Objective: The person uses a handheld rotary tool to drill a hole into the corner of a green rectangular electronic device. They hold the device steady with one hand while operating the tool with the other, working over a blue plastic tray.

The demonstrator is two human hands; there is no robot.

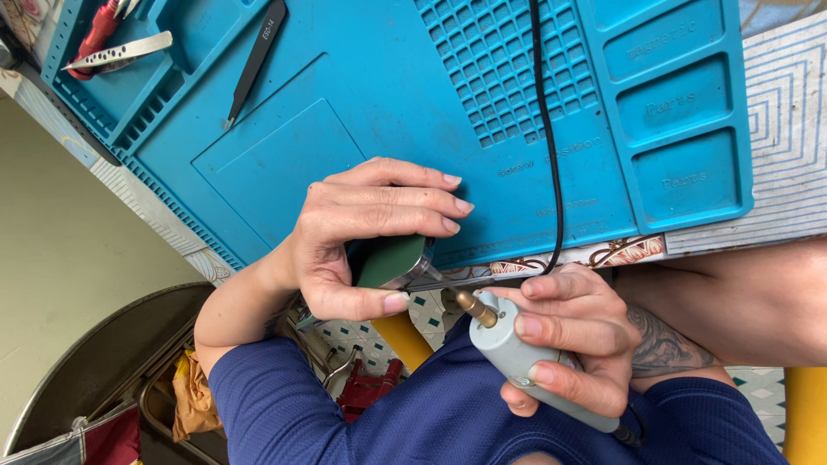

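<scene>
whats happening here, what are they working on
A person works at the edge of a blue silicone work mat. The left hand grips a small green, metal-edged object. The right hand holds a grey pen-style rotary tool, its brass tip close to the object's edge. The tool's black cord runs across the mat, where black tweezers lie unused.

Bench (788, 172) w/ patterned cover; blue work mat (362, 103) lies on it, w/ black tweezers (254, 60), black cable (544, 120), red-handled tools (99, 34) on mat.
</scene>
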